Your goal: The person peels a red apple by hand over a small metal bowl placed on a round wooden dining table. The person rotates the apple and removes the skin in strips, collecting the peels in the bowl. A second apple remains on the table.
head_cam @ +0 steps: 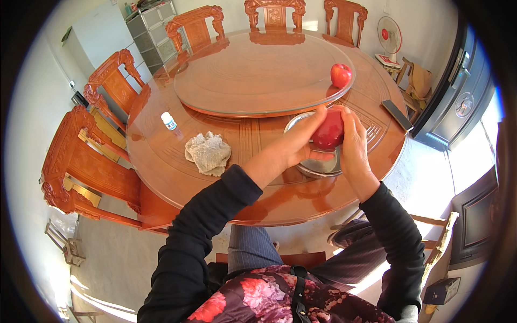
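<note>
Between my two hands is a red apple (328,131), wet-looking, with drops on its lower side. My left hand (301,139) holds it from the left, thumb along its upper edge and a finger beneath. Against its right side lies my right hand (355,141), fingers pointing up. Directly below the apple stands a metal basin (319,174), partly hidden by both hands; it seems to hold some water. A second red apple (341,76) rests near the right rim of the glass turntable (258,72). To the left of my left forearm lies a crumpled pale cloth (208,153).
The round wooden table (250,202) carries a white bottle (169,121) at left and a dark phone-like slab (397,116) at its right edge. Carved wooden chairs (117,84) ring the far and left sides. A fan (389,36) stands behind, near a dark door (456,97).
</note>
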`<control>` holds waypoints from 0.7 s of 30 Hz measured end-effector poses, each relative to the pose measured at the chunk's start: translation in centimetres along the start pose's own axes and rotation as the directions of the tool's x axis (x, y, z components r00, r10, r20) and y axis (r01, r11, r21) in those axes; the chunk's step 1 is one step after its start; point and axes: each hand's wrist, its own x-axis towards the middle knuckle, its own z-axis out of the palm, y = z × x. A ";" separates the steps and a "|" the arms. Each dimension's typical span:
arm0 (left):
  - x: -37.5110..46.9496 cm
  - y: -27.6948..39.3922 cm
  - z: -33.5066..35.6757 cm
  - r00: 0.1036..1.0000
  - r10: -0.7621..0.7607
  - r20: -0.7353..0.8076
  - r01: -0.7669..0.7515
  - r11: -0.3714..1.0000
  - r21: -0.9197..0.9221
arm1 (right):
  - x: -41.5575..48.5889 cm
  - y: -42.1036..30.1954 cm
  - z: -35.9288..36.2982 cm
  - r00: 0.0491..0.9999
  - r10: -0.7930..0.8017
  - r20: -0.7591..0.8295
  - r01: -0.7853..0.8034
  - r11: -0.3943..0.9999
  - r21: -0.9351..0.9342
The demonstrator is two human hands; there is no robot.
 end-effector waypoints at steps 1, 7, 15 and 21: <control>0.2 0.1 -0.3 0.997 -0.064 0.032 0.068 0.991 -0.119 | -0.3 -0.1 0.4 0.999 -0.040 0.019 0.041 0.998 -0.045; -0.2 0.5 0.8 0.986 0.157 -0.059 -0.140 0.965 0.224 | 0.3 0.6 0.0 0.998 0.058 0.008 -0.059 0.994 0.094; 0.4 -0.8 -0.3 0.648 0.609 0.457 -0.478 -0.143 0.867 | 0.7 -1.0 -0.6 0.863 0.474 0.177 -0.506 0.808 0.304; 1.3 -2.6 -1.3 0.786 0.593 0.174 -0.482 0.411 0.774 | 0.9 0.6 -0.8 0.950 0.312 0.000 -0.305 0.929 0.210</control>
